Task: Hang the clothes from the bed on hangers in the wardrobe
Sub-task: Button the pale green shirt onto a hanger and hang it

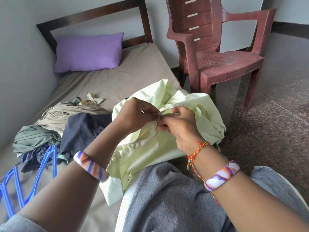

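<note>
head view: one wide look down at a bed and the person's two forearms.
left hand (133,114): fingers curled, pinching a fold of the pale green garment (207,118) at the middle of the frame.
right hand (180,131): fingers curled too, pinching the same fold, fingertips touching those of the left hand.
pale green garment: bunched between the hands, draping over the bed edge and onto the person's lap in grey fabric (167,195) at 6 o'clock.
clothes pile (55,131): at 9 o'clock of the hands on the bed (107,81); beige, dark navy, olive and striped pieces heaped together, touching.
blue hangers (11,186): at 8 o'clock, lying on the sheet beside the pile, one overlapping the striped piece.
purple pillow (88,52): at 11 o'clock, against the dark headboard (93,14).
red plastic chair (217,52): at 1 o'clock, on the floor just beside the bed.
wrists: a striped bangle (91,166) on each; a red-and-yellow thread (197,151) on the right.
</note>
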Tool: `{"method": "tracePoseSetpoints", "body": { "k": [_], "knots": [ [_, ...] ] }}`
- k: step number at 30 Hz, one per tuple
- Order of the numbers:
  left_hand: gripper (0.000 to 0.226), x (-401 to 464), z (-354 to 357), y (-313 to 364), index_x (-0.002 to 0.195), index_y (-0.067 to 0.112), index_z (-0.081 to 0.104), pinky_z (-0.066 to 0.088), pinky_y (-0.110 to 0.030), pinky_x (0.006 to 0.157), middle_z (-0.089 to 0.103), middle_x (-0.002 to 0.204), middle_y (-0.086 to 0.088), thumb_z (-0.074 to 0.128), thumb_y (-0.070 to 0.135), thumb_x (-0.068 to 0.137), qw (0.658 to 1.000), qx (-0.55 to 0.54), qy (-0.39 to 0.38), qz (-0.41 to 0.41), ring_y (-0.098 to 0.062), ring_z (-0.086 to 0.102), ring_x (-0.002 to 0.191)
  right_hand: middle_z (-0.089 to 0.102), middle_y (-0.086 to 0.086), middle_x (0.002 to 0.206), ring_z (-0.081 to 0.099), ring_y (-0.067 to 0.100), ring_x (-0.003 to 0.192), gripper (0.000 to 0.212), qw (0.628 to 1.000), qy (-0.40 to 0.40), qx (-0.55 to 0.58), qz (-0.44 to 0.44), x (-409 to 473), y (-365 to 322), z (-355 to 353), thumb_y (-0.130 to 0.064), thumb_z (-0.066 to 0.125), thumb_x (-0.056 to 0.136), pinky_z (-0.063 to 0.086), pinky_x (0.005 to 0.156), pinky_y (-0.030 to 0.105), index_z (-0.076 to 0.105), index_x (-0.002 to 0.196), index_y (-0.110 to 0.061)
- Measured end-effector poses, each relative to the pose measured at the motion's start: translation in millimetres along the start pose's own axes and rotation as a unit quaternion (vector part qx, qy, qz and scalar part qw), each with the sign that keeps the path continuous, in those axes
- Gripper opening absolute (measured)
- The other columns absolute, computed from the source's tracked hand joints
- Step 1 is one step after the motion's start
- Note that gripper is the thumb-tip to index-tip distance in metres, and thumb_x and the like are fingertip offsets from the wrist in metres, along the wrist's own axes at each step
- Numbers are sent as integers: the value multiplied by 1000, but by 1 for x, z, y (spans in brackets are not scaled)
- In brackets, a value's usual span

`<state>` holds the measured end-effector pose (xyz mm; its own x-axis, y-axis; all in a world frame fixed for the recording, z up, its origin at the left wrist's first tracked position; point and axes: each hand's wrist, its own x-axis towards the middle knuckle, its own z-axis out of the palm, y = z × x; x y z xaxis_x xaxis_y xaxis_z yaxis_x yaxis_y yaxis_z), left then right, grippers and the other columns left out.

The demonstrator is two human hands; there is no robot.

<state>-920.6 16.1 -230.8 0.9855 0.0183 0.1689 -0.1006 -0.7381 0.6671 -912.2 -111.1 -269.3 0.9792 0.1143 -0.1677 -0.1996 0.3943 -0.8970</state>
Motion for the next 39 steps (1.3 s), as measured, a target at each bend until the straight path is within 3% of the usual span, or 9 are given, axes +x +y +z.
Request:
{"method": "tracePoseSetpoints", "body": {
  "k": [6, 14, 17, 20, 23, 28, 32, 34, 39],
  "knots": [
    [14, -13, -6, 2, 81, 10, 67, 58, -24, 57, 65, 72, -12, 63, -3, 83, 965, -223, -39, -131, -15, 64, 58, 62, 14, 72, 59, 19, 61, 39, 999, -33, -30, -24, 0, 5, -5, 16, 64, 76, 56, 56, 26, 40, 78, -15],
    [15, -20, 18, -12, 78, 6, 72, 54, -24, 60, 66, 61, 1, 81, 5, 67, 999, 19, 47, 10, -13, 62, 52, 62, 12, 77, 61, 22, 65, 24, 996, -46, -70, -14, 2, 11, -10, 4, 65, 83, 58, 67, 37, 47, 80, -12],
    [16, -23, 24, -11, 77, 8, 73, 57, -36, 69, 72, 70, -7, 81, 2, 65, 998, 1, 54, 17, -20, 69, 67, 54, 6, 65, 56, 19, 61, 32, 997, -43, -53, -25, 4, 14, -12, 11, 67, 78, 56, 58, 29, 44, 78, -12],
    [13, -21, 19, -11, 78, 7, 73, 59, -35, 68, 71, 72, -14, 79, 0, 68, 998, -51, 26, -36, -21, 69, 64, 51, 3, 62, 53, 20, 67, 32, 992, -46, -94, -66, 7, 23, -16, 11, 64, 80, 56, 73, 42, 45, 75, -15],
    [8, -20, 14, -8, 78, 1, 68, 57, -23, 58, 66, 62, -12, 67, -7, 77, 968, -206, -35, -139, -11, 62, 51, 51, -5, 60, 50, 17, 67, 32, 979, -46, -147, -133, 6, 33, -20, 7, 62, 81, 52, 79, 48, 46, 74, -20],
    [9, -25, 16, -9, 78, 1, 66, 55, -19, 55, 67, 59, -5, 60, -6, 80, 891, -369, -89, -248, -11, 64, 51, 52, -7, 59, 45, 17, 64, 32, 971, -45, -160, -174, 3, 42, -26, 2, 63, 80, 43, 71, 36, 44, 74, -24],
    [1, -26, 28, -13, 76, 6, 71, 52, -14, 54, 65, 57, 1, 71, 5, 77, 997, -38, 6, -70, -4, 59, 50, 60, 1, 69, 56, 19, 69, 32, 976, -24, -172, -131, 1, 45, -24, 6, 58, 83, 49, 75, 35, 43, 80, -22],
    [4, -22, 31, -8, 72, 10, 72, 43, -14, 50, 63, 59, 3, 73, 13, 72, 994, 100, 43, -10, -4, 57, 53, 60, 3, 73, 58, 18, 69, 35, 986, -41, -130, -96, -2, 44, -20, 15, 46, 86, 53, 74, 34, 41, 82, -19],
    [13, -8, 29, -9, 75, 4, 69, 54, -37, 63, 67, 70, -10, 64, 15, 70, 978, 207, 25, -19, -25, 63, 70, 61, 9, 80, 61, 14, 68, 31, 995, -80, 16, 59, -12, 46, -25, 22, 38, 88, 55, 59, 23, 45, 80, -8]
  ]
}}
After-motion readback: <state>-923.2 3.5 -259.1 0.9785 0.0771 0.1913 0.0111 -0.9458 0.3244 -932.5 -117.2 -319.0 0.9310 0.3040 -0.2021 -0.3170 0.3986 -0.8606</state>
